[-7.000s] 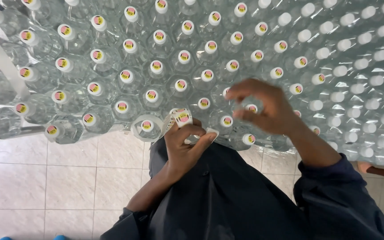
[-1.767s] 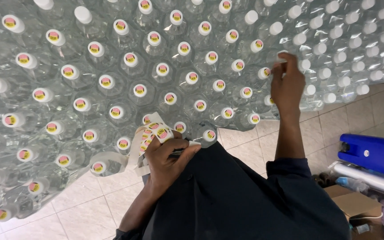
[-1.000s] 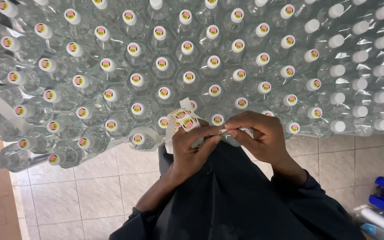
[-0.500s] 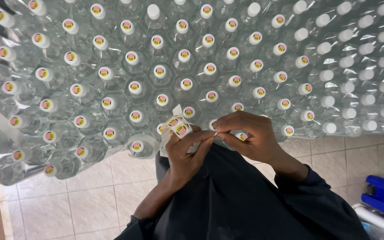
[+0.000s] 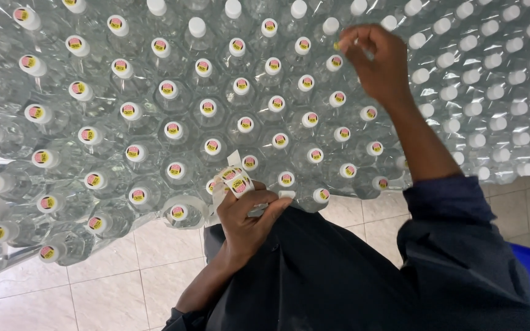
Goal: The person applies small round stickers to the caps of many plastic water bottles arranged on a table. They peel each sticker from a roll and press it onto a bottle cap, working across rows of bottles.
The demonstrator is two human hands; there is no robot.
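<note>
Left hand (image 5: 249,217) gripping white backing strip of round pink-yellow stickers (image 5: 235,179). Right hand (image 5: 378,61) pinching one small sticker (image 5: 337,45) by fingertips, hovering over white bottle cap (image 5: 330,26). Sticker likely light, floppy, tacky; best handling by edge.

Half a second ago our right hand (image 5: 380,64) was pinched against the left at the white paper strip of round pink-and-yellow stickers (image 5: 233,181); now it has reached far out over the clear plastic bottles, a small sticker (image 5: 338,45) at its fingertips beside a bare white cap (image 5: 330,26).
</note>
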